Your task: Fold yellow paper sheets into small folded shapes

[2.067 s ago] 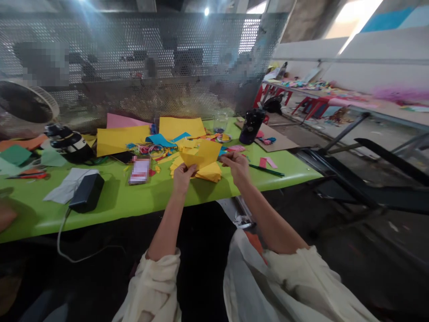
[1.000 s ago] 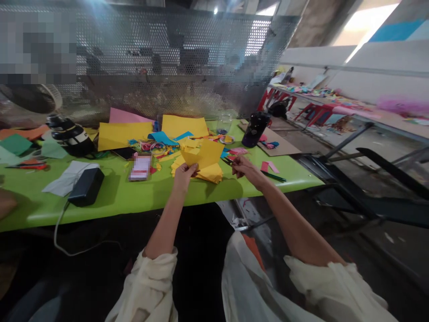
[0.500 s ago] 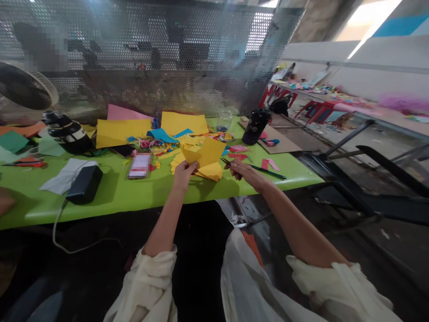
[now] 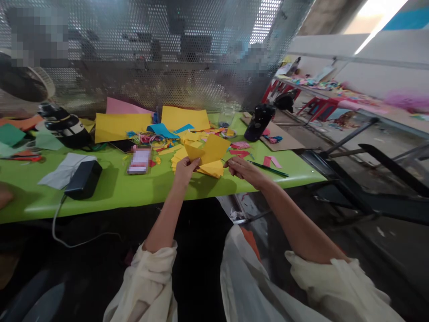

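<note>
My left hand (image 4: 185, 169) is closed on the lower edge of a folded yellow paper piece (image 4: 209, 151) and holds it upright over the table's front edge. Behind it a stack of yellow paper pieces (image 4: 210, 169) lies on the green table (image 4: 140, 190). My right hand (image 4: 244, 170) rests just right of the stack with its fingers pressed together and pointing left. What they pinch is too thin to make out. A green stick (image 4: 270, 169) lies on the table to the right of that hand.
Large yellow sheets (image 4: 122, 126), a pink sheet (image 4: 120, 108) and coloured scraps (image 4: 157, 138) cover the table's middle. A black box with a cable (image 4: 83, 179) sits at the left and a dark bottle (image 4: 258, 121) at the right. A perforated metal screen (image 4: 150, 58) stands behind.
My right hand left the yellow paper, reached right toward the green stick, then came back beside the stack. My left hand has kept hold of the yellow piece throughout.
</note>
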Motion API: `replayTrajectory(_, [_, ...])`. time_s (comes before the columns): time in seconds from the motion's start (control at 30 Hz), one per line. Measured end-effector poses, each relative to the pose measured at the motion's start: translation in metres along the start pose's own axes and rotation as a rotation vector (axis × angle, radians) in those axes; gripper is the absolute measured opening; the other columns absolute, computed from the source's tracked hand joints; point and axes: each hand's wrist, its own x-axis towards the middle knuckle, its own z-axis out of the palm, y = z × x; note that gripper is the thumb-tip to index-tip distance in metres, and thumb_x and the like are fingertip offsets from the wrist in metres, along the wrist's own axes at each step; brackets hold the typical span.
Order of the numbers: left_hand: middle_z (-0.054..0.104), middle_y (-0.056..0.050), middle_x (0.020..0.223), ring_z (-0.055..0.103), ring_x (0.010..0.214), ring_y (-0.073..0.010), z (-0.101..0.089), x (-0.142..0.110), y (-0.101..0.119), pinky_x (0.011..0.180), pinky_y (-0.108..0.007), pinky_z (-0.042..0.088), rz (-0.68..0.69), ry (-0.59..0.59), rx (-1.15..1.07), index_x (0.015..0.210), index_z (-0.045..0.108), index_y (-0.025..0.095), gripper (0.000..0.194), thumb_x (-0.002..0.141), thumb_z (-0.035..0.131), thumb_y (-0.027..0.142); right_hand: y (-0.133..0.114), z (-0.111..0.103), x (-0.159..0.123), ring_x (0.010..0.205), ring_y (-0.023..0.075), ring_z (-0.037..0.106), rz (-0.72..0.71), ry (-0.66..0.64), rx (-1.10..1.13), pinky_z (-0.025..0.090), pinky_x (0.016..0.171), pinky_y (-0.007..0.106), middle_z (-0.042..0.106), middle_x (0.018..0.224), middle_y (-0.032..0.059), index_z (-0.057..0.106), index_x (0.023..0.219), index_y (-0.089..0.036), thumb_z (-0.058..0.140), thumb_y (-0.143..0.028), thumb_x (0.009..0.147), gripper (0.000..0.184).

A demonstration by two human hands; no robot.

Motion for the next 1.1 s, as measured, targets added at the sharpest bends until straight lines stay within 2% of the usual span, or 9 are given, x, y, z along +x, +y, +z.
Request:
replayTrajectory(0.23, [0.07,-0.002,0.068,0.06,0.056,-0.0106,0.0,0.0008,-0.0033,0.059,-0.023,0.047,0.004,0.013,0.013,0.085,0.072,0.014,0.018,0.071,0.074,0.025,-0.0041,0.0038,0.002,0.049,0.0093,0.036,-0.037,0.044,0.028,0.023,0.048,0.026,0.049,0.055,-0.0021,0.066,0.085,-0.016,0.052,-0.068,0.085,0.054])
replayTrajectory(0.57, [0.068,-0.001,0.065,0.06,0.055,-0.0107,-0.0002,-0.0005,-0.0023,0.056,-0.023,0.046,0.011,-0.025,-0.005,0.084,0.072,0.013,0.021,0.068,0.075,0.027,-0.0049,0.005,0.0021,0.049,0.0089,0.038,-0.058,0.053,0.001,0.025,0.05,0.027,0.047,0.054,-0.0035,0.066,0.083,-0.015,0.054,-0.066,0.085,0.053])
replayTrajectory(1.1, [0.067,0.0,0.063,0.059,0.055,-0.0112,-0.0001,-0.0004,-0.0028,0.057,-0.023,0.045,0.013,-0.022,0.005,0.081,0.071,0.014,0.018,0.069,0.074,0.027,-0.0058,0.0091,0.0031,0.049,0.0091,0.037,-0.054,0.058,-0.006,0.023,0.049,0.028,0.046,0.053,-0.0038,0.066,0.082,-0.014,0.054,-0.063,0.085,0.051])
